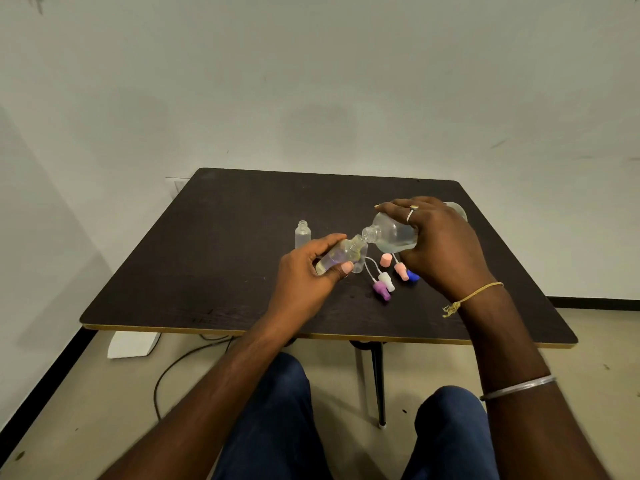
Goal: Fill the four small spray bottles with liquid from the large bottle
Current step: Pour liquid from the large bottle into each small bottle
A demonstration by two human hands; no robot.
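My right hand (440, 244) grips the large clear bottle (393, 233), tipped on its side with its open neck pointing left. Its mouth touches the open neck of a small clear spray bottle (343, 256), which my left hand (308, 275) holds tilted above the table. Pale liquid shows in the lower part of that small bottle. Another small bottle (302, 233) stands upright and uncapped behind my left hand. A further clear small bottle (360, 263) seems to sit just behind the held one, partly hidden.
Loose spray caps with dip tubes lie on the dark table (214, 258) under my hands: purple (381, 289), white (386, 280), pink (385, 260), a second pink (401, 270) and blue (412, 275). A cable and a white block (133, 344) lie on the floor at left.
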